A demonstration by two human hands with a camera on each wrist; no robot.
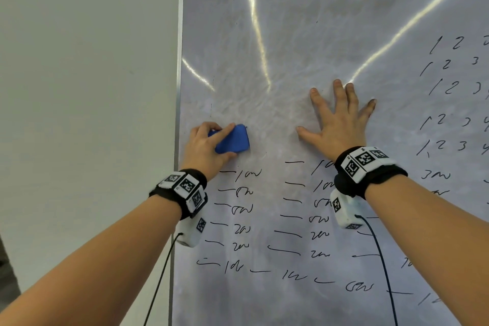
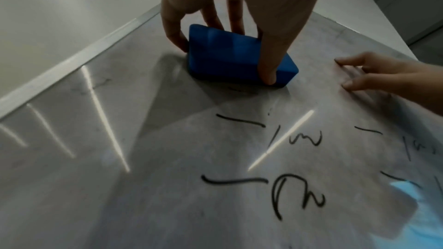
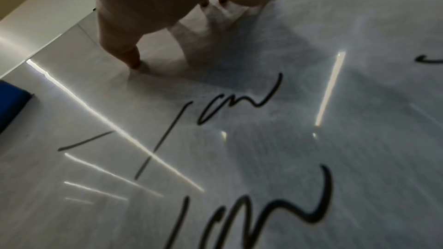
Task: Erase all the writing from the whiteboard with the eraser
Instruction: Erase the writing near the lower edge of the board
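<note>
A blue eraser (image 1: pixel 234 140) lies flat against the whiteboard (image 1: pixel 291 34) near its left edge. My left hand (image 1: pixel 209 145) grips it, thumb on one side and fingers on the other, as the left wrist view shows on the eraser (image 2: pixel 230 54). My right hand (image 1: pixel 338 119) presses flat on the board to the right, fingers spread and straight. Black writing (image 1: pixel 291 219) fills the board below both hands, and rows of numbers (image 1: pixel 449 87) run down the right side. The area above the hands is smeared grey with no strokes.
The board's metal frame (image 1: pixel 178 87) runs vertically at the left, with a plain wall (image 1: pixel 79 87) beyond it. Camera cables (image 1: pixel 381 259) hang from both wrists in front of the lower board.
</note>
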